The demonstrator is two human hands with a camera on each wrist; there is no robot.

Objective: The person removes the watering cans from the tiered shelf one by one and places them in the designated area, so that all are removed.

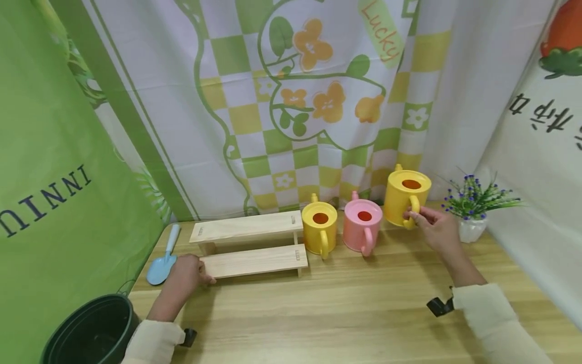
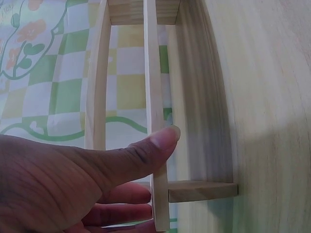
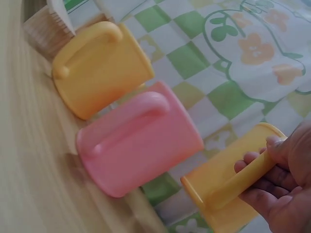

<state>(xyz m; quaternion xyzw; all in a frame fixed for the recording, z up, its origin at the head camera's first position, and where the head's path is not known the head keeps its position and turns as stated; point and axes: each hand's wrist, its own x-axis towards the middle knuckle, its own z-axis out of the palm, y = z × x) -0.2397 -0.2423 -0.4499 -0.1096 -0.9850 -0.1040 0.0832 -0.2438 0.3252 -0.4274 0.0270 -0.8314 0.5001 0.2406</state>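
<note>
My left hand [image 1: 184, 275] pinches the left end of the lower board of a two-tier wooden stand [image 1: 254, 263]. In the left wrist view the thumb lies over that board [image 2: 154, 87] and the fingers are beneath it. At the right, my right hand [image 1: 441, 235] holds a yellow watering can [image 1: 396, 199] by its handle; the can appears raised above the tabletop. The right wrist view shows the fingers curled round the handle [image 3: 243, 179]. A pink watering can [image 1: 356, 233] stands beside it, then another yellow watering can [image 1: 312, 236] close to the stand's right end.
A blue trowel [image 1: 161, 265] lies left of the stand. The dark green bucket [image 1: 91, 333] is at the lower left, by the table's edge. A white pot with purple flowers [image 1: 472, 228] stands at the right. Patterned curtain [image 1: 282, 167] hangs behind the wooden table [image 1: 336, 313].
</note>
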